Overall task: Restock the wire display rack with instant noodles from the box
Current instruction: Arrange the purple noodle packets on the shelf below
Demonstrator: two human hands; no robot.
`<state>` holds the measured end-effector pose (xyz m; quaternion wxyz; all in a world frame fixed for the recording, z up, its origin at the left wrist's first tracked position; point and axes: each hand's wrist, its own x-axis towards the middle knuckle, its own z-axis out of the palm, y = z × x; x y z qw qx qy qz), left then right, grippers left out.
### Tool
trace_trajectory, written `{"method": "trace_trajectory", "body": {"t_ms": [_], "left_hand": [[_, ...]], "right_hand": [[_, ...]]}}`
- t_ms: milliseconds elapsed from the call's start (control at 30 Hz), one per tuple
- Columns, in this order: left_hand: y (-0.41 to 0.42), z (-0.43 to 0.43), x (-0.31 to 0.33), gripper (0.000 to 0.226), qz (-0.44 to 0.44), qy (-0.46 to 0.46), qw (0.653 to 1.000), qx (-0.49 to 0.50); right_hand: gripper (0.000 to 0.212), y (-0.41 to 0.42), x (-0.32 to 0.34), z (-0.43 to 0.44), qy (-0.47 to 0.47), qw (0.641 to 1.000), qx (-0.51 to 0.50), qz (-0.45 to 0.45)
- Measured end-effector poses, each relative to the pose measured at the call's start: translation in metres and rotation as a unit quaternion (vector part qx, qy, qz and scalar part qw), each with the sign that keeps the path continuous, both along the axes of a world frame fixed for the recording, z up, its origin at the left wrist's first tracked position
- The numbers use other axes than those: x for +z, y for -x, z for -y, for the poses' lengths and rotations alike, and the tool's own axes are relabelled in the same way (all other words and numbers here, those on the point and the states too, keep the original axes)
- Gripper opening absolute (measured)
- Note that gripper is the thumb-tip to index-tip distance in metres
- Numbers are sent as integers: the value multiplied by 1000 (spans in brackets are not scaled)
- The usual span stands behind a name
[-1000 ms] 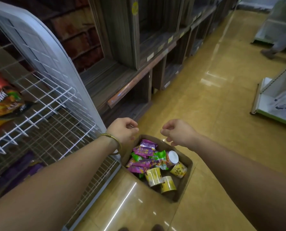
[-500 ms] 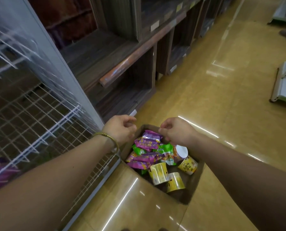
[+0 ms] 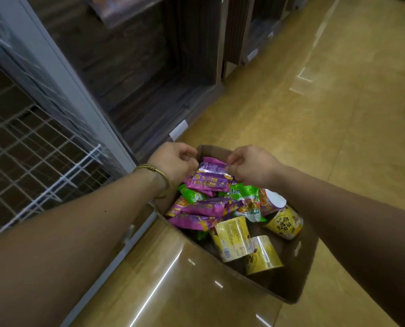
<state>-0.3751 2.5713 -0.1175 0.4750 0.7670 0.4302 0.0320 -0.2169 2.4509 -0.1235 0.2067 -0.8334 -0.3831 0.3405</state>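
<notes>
Floor, packet (purple) pinched, left hand, right hand

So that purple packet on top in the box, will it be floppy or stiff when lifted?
Probably light and fairly stiff: the purple packet lies flat across the other packets without sagging. Its glossy film looks slippery, so pinching its edges, as the left hand and right hand seem to, suits it. The wrapper may crinkle.

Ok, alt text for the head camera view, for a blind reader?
The person's left hand and right hand grip the top purple noodle packet in a cardboard box of packets and yellow cups, beside a white wire rack.
</notes>
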Motion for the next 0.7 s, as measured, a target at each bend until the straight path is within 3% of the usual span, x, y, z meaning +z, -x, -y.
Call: {"method": "trace_trajectory", "body": {"t_ms": [267, 500, 700], "left_hand": [[-1, 0, -92, 30, -34, -15, 998, -42], [-2, 5, -139, 39, -26, -4, 997, -73], [2, 9, -162, 46, -11, 6, 997, -72]], "right_hand": [[43, 2, -84, 10, 54, 996, 67, 21], [80, 9, -142, 7, 132, 974, 170, 72], [87, 18, -175, 4, 191, 942, 249, 118]]}}
